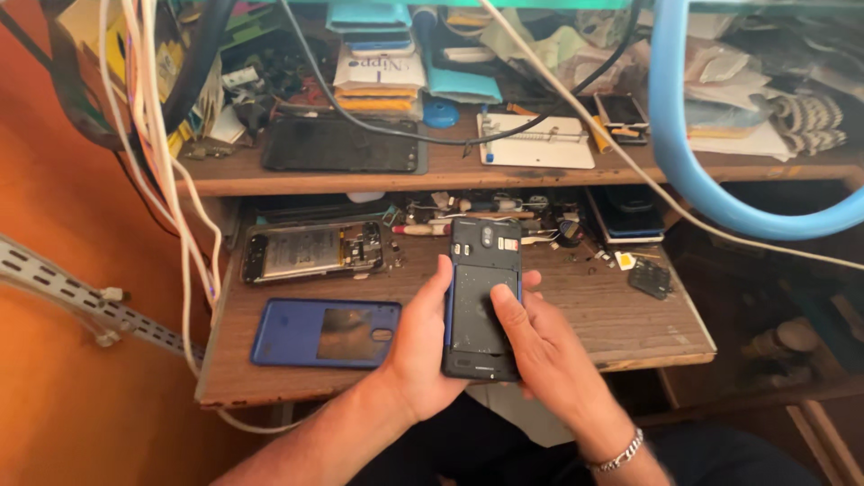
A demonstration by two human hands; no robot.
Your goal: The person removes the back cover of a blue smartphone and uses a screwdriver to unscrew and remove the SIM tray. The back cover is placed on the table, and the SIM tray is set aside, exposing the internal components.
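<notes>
You sit at a worn wooden desk (pixel 621 315) against an orange wall (pixel 54 225), its planks scratched and dusty. Above it a shelf (pixel 450 166) sags under stacked boxes, papers and tools, with white cables (pixel 184 225) hanging down the left side and a thick blue hose (pixel 670 135) curving across the right.

On the desk, at the left, an opened phone (pixel 310 250) lies with its metal insides and battery bare; just in front of it lies a glossy blue back cover (pixel 326 332), flat, with a rounded cutout. Small screws and parts litter the back edge.

Your left hand (pixel 418 346) cradles a dark phone (pixel 481 288) from its left side, above the desk's front edge, back facing up; the surface looks matte and dusty. That grip is clenched around the phone's edge. Your right hand (pixel 544 346) rests on the phone's lower back, thumb pressing its middle; a metal bracelet (pixel 619 454) circles that wrist.
</notes>
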